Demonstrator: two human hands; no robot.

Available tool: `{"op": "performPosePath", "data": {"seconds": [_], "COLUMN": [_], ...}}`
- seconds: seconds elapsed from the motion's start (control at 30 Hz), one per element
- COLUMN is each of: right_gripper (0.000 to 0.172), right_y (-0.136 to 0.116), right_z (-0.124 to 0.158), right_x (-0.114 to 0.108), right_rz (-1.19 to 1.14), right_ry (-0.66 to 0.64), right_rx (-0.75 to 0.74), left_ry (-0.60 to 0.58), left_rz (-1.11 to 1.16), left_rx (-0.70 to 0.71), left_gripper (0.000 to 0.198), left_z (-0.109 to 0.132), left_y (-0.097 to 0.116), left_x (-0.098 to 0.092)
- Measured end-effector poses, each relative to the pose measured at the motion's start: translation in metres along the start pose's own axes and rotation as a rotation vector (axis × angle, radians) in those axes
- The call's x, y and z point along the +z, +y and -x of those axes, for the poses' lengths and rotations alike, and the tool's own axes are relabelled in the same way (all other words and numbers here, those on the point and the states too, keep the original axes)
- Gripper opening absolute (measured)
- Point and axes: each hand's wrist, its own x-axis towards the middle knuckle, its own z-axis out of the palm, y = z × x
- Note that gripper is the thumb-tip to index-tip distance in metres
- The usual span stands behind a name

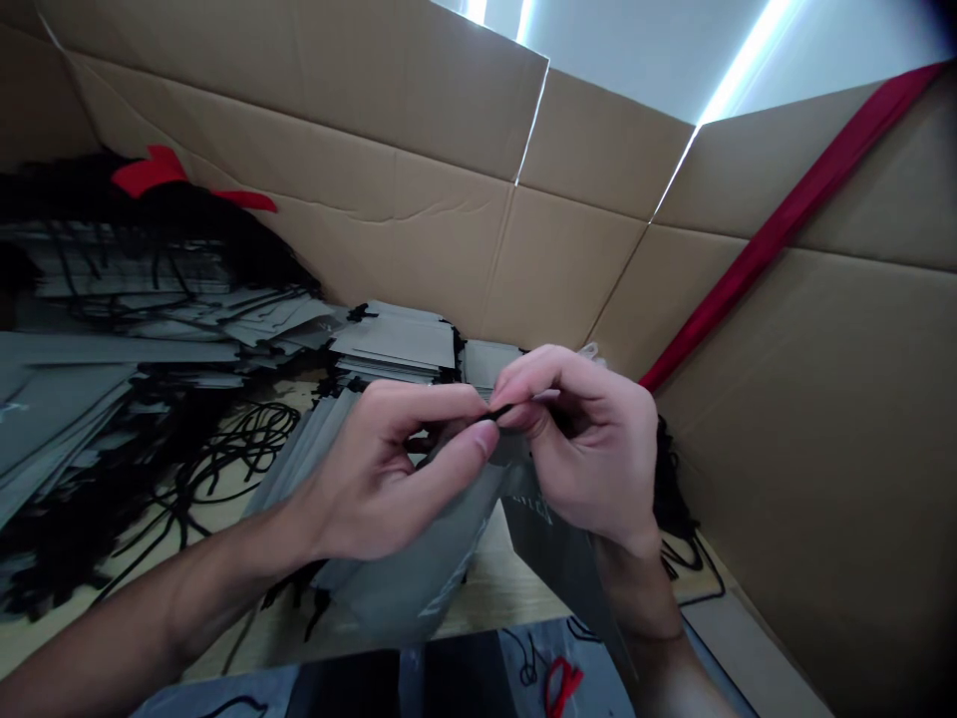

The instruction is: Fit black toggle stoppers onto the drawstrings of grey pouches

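1. Closest to you, at the bottom edge, a small red loop [560, 683] lies on a grey sheet. Neither hand touches it.
2. Your left hand [381, 479] is closed, thumb and forefinger pinched on the tip of a black cord [502, 410]. Your right hand [590, 449] meets it from the other side, fingertips closed on the same short end, so the two hands touch around the cord.
3. The grey paper bag [419, 568] hangs just under both hands, its top edge up at the pinch and its body sagging toward the wooden table [508, 593]. Whether there is a hole in the bag here I cannot tell, since your fingers cover it.
4. My judgement is that you are feeding the cord end in at the bag's top edge. The next move calls for a steady pinch and a straight tip, with one hand free to brace the paper.
5. Left of the bag, loose cords [239, 449] tangle on the table, well apart from your hands.
6. Beyond them sit stacks of flat grey bags [404, 344].
7. Farthest off, a cardboard wall [419, 150] encloses everything, and a red strip [785, 219] runs across it at the right.
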Motion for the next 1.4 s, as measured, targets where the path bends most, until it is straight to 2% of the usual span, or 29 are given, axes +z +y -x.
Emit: {"op": "performPosePath", "data": {"seconds": [0.23,0.37,0.57,0.73,0.93,1.03,1.13,1.2,1.3,1.4], "right_gripper": [0.014,0.018,0.015,0.022,0.021,0.008,0.022,0.021,0.015,0.017], "right_y": [0.003,0.006,0.008,0.009,0.009,0.009,0.009,0.009,0.005,0.001], "right_z": [0.002,0.003,0.0,-0.002,-0.003,-0.005,-0.006,-0.006,-0.004,-0.004], "right_x": [0.003,0.004,0.007,0.007,0.004,-0.001,-0.004,-0.004,-0.003,-0.004], "right_rz": [-0.057,-0.064,-0.04,-0.062,-0.136,-0.107,-0.098,-0.106,-0.129,-0.153], "right_ry": [0.002,0.002,0.038,0.022,-0.017,-0.037,-0.076,-0.082,-0.031,0.005], "right_rx": [0.022,0.011,-0.082,-0.076,-0.042,-0.044,-0.081,-0.107,-0.046,0.051], "left_ry": [0.098,0.085,0.047,-0.002,0.014,0.007,0.015,0.006,-0.018,-0.064], "left_rz": [0.13,0.308,0.381,0.459,0.609,0.607,0.62,0.598,0.471,0.269], "left_rx": [-0.119,-0.208,-0.297,-0.341,-0.449,-0.445,-0.443,-0.428,-0.383,-0.312], "left_gripper": [0.028,0.037,0.04,0.039,0.04,0.045,0.043,0.042,0.04,0.029], "left_z": [0.001,-0.002,-0.009,-0.007,-0.005,-0.005,-0.004,-0.002,-0.001,-0.001], "left_y": [-0.002,-0.002,-0.001,-0.001,0.003,0.001,-0.003,-0.005,-0.003,0.004], "left_x": [0.001,-0.001,0.001,0.004,0.003,0.002,0.002,0.003,0.001,-0.003]}}
